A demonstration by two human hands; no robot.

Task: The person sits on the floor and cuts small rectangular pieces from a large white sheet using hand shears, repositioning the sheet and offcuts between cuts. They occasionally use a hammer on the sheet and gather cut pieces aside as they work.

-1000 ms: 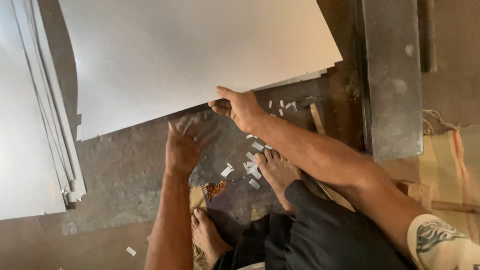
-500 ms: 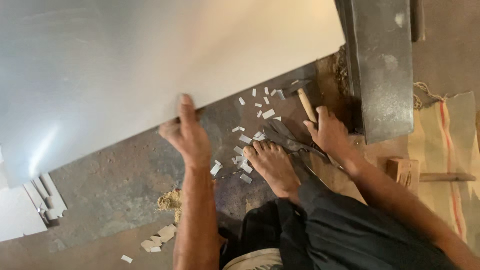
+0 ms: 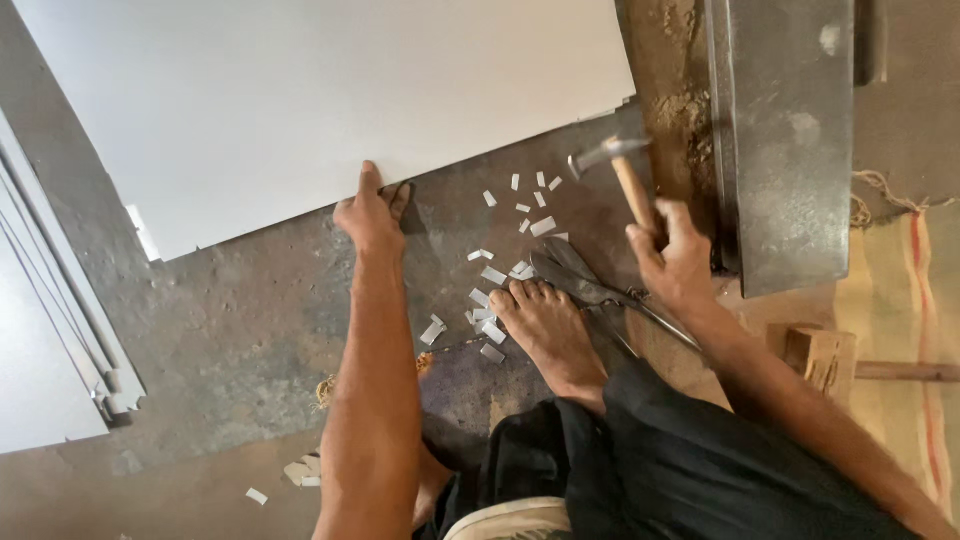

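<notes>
A large white metal sheet (image 3: pixel 330 90) lies on the stained concrete floor in front of me. My left hand (image 3: pixel 372 212) grips its near edge with the fingers over the sheet. My right hand (image 3: pixel 672 255) is closed around the wooden handle of a small hammer (image 3: pixel 618 172), whose steel head points left just above the floor near the sheet's right corner. Metal snips (image 3: pixel 585 285) lie on the floor between my bare foot (image 3: pixel 545 335) and my right hand.
Several small white offcuts (image 3: pixel 505 262) are scattered by my foot. A stack of white sheets (image 3: pixel 45 330) lies at the left. A heavy steel beam (image 3: pixel 790 130) runs down the right side, with a wooden mallet (image 3: pixel 825 358) and a striped mat (image 3: pixel 905 300) beyond.
My right hand has picked the hammer up off the floor and raised it. My left hand has slid right along the sheet's edge, and the sheet now lies lower and flatter.
</notes>
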